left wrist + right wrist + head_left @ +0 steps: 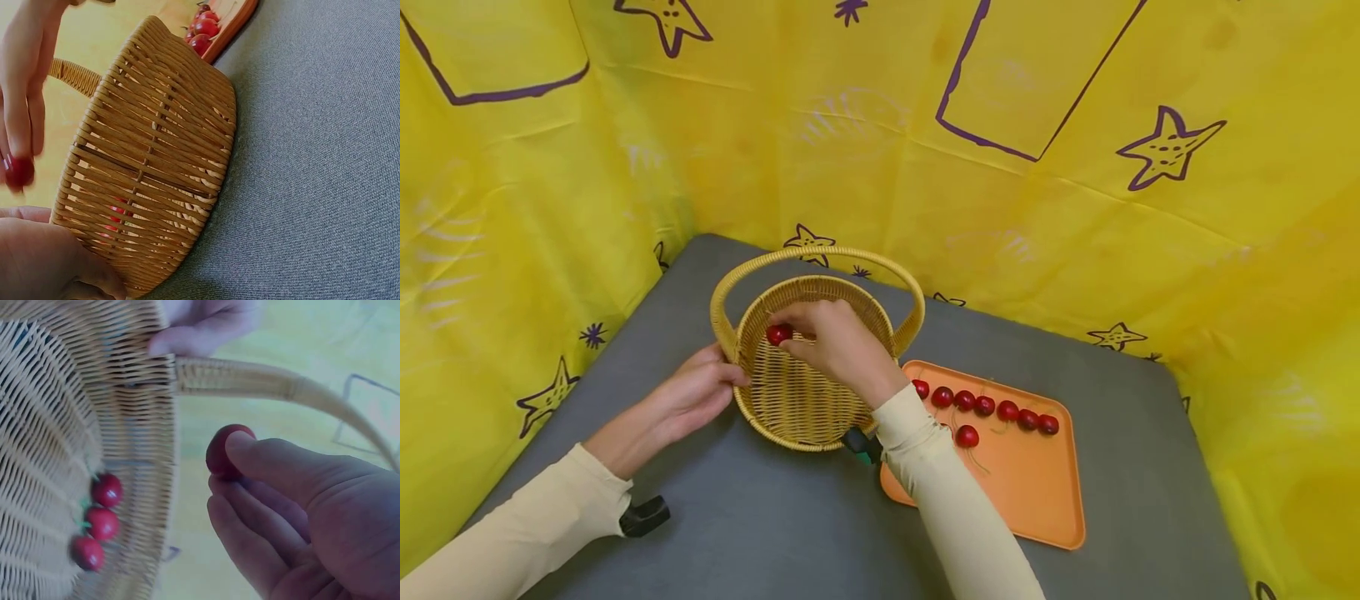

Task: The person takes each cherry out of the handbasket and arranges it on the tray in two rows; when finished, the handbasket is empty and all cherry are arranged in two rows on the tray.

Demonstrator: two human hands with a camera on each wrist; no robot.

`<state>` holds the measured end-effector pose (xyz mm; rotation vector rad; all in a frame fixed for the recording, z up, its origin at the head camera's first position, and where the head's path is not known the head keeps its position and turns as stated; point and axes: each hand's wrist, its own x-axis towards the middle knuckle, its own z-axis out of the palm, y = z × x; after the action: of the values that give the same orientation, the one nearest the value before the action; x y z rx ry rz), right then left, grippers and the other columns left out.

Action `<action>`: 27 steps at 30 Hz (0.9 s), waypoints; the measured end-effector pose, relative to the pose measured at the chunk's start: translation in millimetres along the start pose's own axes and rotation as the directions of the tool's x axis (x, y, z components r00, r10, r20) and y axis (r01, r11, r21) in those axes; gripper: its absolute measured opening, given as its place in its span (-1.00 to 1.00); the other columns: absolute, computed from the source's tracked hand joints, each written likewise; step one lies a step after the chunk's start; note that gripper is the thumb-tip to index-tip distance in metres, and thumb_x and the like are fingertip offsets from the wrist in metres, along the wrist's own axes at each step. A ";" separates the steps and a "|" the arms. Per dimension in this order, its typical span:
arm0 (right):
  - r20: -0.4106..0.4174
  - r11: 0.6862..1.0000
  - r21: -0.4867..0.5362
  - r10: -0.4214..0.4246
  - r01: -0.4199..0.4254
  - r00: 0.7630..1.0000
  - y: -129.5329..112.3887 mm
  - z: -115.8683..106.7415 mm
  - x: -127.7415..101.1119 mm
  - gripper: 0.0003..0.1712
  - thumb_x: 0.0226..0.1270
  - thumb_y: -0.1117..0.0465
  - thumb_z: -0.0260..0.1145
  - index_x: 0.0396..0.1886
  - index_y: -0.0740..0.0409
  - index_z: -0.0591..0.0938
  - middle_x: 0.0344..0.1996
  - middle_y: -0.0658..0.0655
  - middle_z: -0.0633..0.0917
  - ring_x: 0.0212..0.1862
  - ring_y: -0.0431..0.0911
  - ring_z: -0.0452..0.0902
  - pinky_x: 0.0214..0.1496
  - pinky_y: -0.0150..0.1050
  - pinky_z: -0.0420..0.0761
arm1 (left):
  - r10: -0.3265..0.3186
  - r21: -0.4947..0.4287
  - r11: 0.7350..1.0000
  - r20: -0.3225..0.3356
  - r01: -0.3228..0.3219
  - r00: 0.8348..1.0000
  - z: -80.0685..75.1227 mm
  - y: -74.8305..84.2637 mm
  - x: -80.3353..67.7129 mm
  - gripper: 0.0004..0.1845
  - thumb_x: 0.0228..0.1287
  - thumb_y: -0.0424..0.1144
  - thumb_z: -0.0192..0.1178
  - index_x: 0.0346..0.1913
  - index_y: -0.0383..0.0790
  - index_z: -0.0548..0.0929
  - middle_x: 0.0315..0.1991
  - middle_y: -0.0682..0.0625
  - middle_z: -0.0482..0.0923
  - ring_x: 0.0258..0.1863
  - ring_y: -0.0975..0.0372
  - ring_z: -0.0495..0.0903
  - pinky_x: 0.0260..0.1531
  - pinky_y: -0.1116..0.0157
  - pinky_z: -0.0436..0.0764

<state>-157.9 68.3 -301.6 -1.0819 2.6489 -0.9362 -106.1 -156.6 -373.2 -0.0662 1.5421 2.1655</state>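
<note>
Between thumb and fingertips, my right hand pinches a dark red cherry over the mouth of the woven basket. My left hand grips the basket's left rim near the base of the handle, its thumb over the edge. Three red cherries lie together on the basket floor in the right wrist view; in the head view my right hand hides them. More cherries with thin stems lie on the orange tray, several in a row along its far side and one nearer the middle.
The basket's arched handle stands upright over the opening. The tray sits right of the basket on the grey table, partly covered by my right sleeve. Yellow cloth with drawn stars encloses the table's far and side edges.
</note>
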 end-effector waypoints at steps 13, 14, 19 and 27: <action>-0.247 0.999 0.020 -0.024 0.030 0.969 7.6 -46.3 -118.8 -0.52 0.39 0.25 0.50 0.28 -0.07 0.74 0.09 -0.10 0.80 -0.51 -0.40 0.53 -0.42 -0.44 0.53 | -0.005 -0.010 1.000 0.004 0.005 1.000 1.2 0.0 0.5 -0.05 0.29 -0.69 -0.14 0.66 -0.36 -0.34 0.66 -0.25 -0.24 0.61 0.08 -0.17 0.53 0.30 0.09; -0.274 1.000 0.012 -0.014 0.018 0.962 12.7 -48.9 -128.5 -0.51 0.38 0.24 0.51 0.29 -0.08 0.73 0.09 -0.10 0.80 -0.53 -0.39 0.53 -0.46 -0.45 0.51 | -0.005 -0.012 1.000 0.006 0.005 1.000 1.1 0.1 0.5 -0.05 0.29 -0.69 -0.14 0.66 -0.36 -0.34 0.66 -0.25 -0.24 0.61 0.08 -0.18 0.54 0.29 0.08; -0.400 0.997 -0.035 0.047 -0.067 0.915 41.3 -55.4 -177.0 -0.45 0.28 0.28 0.57 0.27 -0.07 0.75 0.11 -0.09 0.80 -0.43 -0.23 0.69 -0.47 -0.38 0.61 | -0.002 -0.017 1.000 0.016 0.003 1.000 0.9 0.8 0.8 -0.03 0.27 -0.71 -0.17 0.65 -0.37 -0.38 0.67 -0.26 -0.30 0.63 0.05 -0.24 0.63 0.18 -0.10; -0.440 0.952 0.020 0.283 -0.306 0.852 82.9 -42.3 -253.1 -0.43 0.23 0.41 0.56 0.25 0.03 0.76 0.10 0.05 0.81 0.07 0.04 0.78 0.03 -0.11 0.73 | -0.005 -0.012 1.000 0.016 0.005 1.000 1.5 1.5 1.4 -0.03 0.27 -0.71 -0.16 0.65 -0.36 -0.37 0.68 -0.26 -0.31 0.63 0.06 -0.23 0.64 0.15 -0.10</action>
<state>-35.2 304.6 -344.1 -0.4772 3.0881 -1.1606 -107.6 -155.1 -371.7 -0.0563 1.5191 2.1665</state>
